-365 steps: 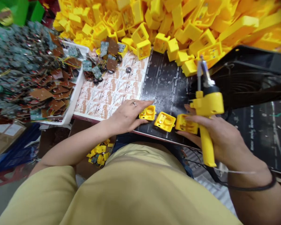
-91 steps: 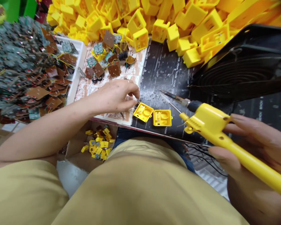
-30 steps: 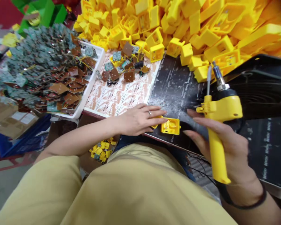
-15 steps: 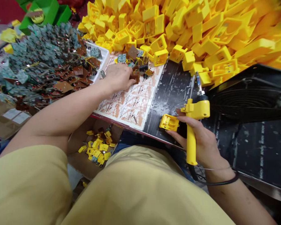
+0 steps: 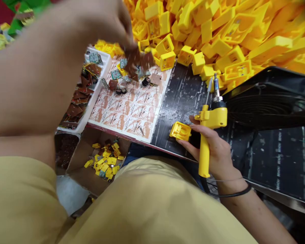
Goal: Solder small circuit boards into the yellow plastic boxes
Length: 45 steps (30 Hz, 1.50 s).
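Note:
My left hand (image 5: 114,25) is raised over the patterned sheet (image 5: 128,115), smeared by motion. From its closed fingers hang brown circuit boards (image 5: 134,62), blurred too. Several loose boards with black wires (image 5: 120,91) lie on the sheet below. My right hand (image 5: 216,145) is closed around a yellow soldering gun (image 5: 210,118), whose metal tip points away from me. The thumb and a finger of the same hand also hold a small open yellow plastic case (image 5: 180,131) at its right side, by the front edge of the black bench top.
A large heap of yellow cases (image 5: 218,30) covers the back. A white foam tray (image 5: 99,88) of circuit boards stands at left, partly behind my left arm. A black fan (image 5: 266,98) sits at right. Below the bench edge, a cardboard box (image 5: 78,152) contains yellow parts.
My left hand has lifted from the sheet, up and towards me, with brown circuit boards in its grip. My right hand keeps hold of the soldering gun and case.

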Each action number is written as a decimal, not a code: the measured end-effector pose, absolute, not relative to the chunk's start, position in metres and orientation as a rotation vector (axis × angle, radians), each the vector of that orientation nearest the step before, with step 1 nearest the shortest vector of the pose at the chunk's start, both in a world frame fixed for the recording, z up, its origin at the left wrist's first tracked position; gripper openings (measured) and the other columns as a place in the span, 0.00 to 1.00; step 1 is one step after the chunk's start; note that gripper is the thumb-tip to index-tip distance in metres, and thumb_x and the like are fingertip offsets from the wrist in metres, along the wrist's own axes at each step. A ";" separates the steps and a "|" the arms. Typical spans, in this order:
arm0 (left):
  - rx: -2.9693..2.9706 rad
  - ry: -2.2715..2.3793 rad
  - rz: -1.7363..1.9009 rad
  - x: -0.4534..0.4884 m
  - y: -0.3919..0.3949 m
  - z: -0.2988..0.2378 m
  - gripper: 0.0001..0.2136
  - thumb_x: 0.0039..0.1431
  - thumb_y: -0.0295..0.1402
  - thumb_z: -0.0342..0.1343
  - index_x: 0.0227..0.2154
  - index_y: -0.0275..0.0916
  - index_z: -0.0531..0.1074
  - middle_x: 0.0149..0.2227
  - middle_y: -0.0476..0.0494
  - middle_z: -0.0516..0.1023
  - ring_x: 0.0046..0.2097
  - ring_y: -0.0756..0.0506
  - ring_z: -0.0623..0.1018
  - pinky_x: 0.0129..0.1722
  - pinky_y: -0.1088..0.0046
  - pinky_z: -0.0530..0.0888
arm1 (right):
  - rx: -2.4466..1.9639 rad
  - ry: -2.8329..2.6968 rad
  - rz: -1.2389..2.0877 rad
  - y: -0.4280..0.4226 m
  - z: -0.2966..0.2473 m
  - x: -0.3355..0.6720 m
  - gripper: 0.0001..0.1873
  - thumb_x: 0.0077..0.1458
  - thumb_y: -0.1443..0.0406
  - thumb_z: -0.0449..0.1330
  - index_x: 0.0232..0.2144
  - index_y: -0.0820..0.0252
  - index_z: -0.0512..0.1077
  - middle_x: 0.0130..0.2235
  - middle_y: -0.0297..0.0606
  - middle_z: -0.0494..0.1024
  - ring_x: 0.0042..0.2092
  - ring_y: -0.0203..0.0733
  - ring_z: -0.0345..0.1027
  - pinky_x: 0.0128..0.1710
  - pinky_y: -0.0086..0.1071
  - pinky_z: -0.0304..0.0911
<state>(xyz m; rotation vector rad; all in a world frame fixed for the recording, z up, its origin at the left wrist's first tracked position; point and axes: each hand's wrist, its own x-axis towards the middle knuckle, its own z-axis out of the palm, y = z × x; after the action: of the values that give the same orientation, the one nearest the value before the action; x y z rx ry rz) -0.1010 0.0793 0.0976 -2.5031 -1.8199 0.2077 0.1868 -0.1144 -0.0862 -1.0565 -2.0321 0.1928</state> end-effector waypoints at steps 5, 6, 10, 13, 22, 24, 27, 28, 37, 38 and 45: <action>-2.535 -1.773 0.181 -0.087 0.073 0.099 0.18 0.61 0.41 0.58 0.42 0.31 0.84 0.26 0.52 0.71 0.42 0.49 0.77 0.51 0.67 0.72 | -1.070 -2.029 0.175 -0.114 -0.088 0.186 0.32 0.55 0.64 0.71 0.59 0.53 0.65 0.50 0.43 0.81 0.49 0.49 0.80 0.46 0.38 0.79; -2.536 -1.764 0.156 -0.084 0.070 0.103 0.17 0.61 0.41 0.59 0.41 0.31 0.84 0.25 0.52 0.70 0.42 0.48 0.78 0.52 0.65 0.72 | -1.072 -2.026 0.169 -0.114 -0.088 0.186 0.31 0.55 0.64 0.71 0.59 0.53 0.66 0.51 0.43 0.81 0.49 0.48 0.80 0.46 0.37 0.79; -2.490 -1.823 0.175 -0.075 0.053 0.125 0.16 0.61 0.40 0.59 0.41 0.32 0.84 0.27 0.54 0.72 0.48 0.40 0.80 0.54 0.58 0.71 | -1.072 -2.027 0.150 -0.113 -0.090 0.186 0.31 0.54 0.64 0.71 0.58 0.52 0.66 0.51 0.43 0.81 0.49 0.49 0.79 0.46 0.39 0.79; -2.485 -1.825 0.002 -0.073 0.037 0.134 0.19 0.60 0.41 0.57 0.44 0.30 0.81 0.32 0.52 0.75 0.51 0.35 0.79 0.54 0.53 0.68 | -1.079 -2.033 0.149 -0.114 -0.089 0.185 0.30 0.55 0.63 0.71 0.58 0.51 0.66 0.50 0.42 0.81 0.49 0.49 0.79 0.46 0.39 0.79; -2.758 -1.100 0.309 -0.088 -0.057 0.007 0.21 0.70 0.34 0.40 0.35 0.36 0.80 0.34 0.35 0.82 0.39 0.39 0.81 0.34 0.63 0.72 | -1.053 -2.089 0.184 -0.122 -0.076 0.173 0.30 0.55 0.62 0.71 0.58 0.53 0.66 0.49 0.42 0.81 0.49 0.50 0.79 0.45 0.39 0.78; -2.788 -1.118 0.179 -0.094 -0.073 -0.016 0.20 0.69 0.40 0.45 0.35 0.35 0.79 0.35 0.35 0.82 0.40 0.37 0.80 0.35 0.61 0.74 | -1.025 -2.115 0.205 -0.121 -0.077 0.175 0.31 0.55 0.59 0.71 0.59 0.54 0.66 0.50 0.43 0.81 0.49 0.51 0.79 0.45 0.40 0.78; -2.821 -1.283 -0.066 -0.098 -0.081 -0.024 0.20 0.67 0.46 0.49 0.37 0.34 0.79 0.40 0.34 0.82 0.43 0.37 0.79 0.41 0.59 0.75 | -0.999 -2.111 0.223 -0.121 -0.076 0.178 0.36 0.53 0.57 0.72 0.61 0.51 0.64 0.54 0.44 0.79 0.53 0.53 0.77 0.51 0.45 0.76; -2.843 -1.338 -0.122 -0.098 -0.079 -0.022 0.19 0.67 0.45 0.50 0.38 0.35 0.79 0.41 0.35 0.82 0.45 0.37 0.78 0.44 0.59 0.75 | -0.999 -2.093 0.223 -0.122 -0.075 0.180 0.37 0.52 0.58 0.73 0.61 0.50 0.64 0.55 0.43 0.79 0.54 0.53 0.77 0.53 0.47 0.76; -3.309 -1.345 0.138 -0.089 -0.041 -0.014 0.24 0.60 0.33 0.53 0.59 0.34 0.71 0.60 0.33 0.75 0.60 0.37 0.73 0.61 0.57 0.66 | -1.096 -1.986 0.147 -0.144 -0.063 0.199 0.29 0.51 0.72 0.72 0.54 0.52 0.71 0.45 0.38 0.84 0.42 0.45 0.81 0.41 0.37 0.78; -3.323 -1.350 0.155 -0.086 -0.039 -0.016 0.24 0.59 0.33 0.54 0.59 0.35 0.72 0.59 0.34 0.75 0.60 0.37 0.73 0.61 0.57 0.66 | -1.091 -1.995 0.146 -0.143 -0.064 0.200 0.29 0.51 0.72 0.72 0.53 0.52 0.71 0.45 0.38 0.84 0.43 0.45 0.81 0.41 0.36 0.78; -3.296 -1.669 -0.262 -0.075 -0.034 -0.039 0.07 0.59 0.33 0.58 0.34 0.37 0.79 0.39 0.41 0.83 0.44 0.43 0.80 0.51 0.63 0.71 | -0.989 -2.161 0.263 -0.132 -0.075 0.192 0.33 0.56 0.56 0.70 0.60 0.56 0.65 0.48 0.44 0.81 0.49 0.51 0.78 0.53 0.48 0.74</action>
<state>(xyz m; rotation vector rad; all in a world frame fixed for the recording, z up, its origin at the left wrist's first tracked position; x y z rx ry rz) -0.0752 -0.0344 -0.0391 -3.2960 -1.6693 -0.2617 0.1917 -0.1321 -0.0748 -0.9886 -2.1610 0.2626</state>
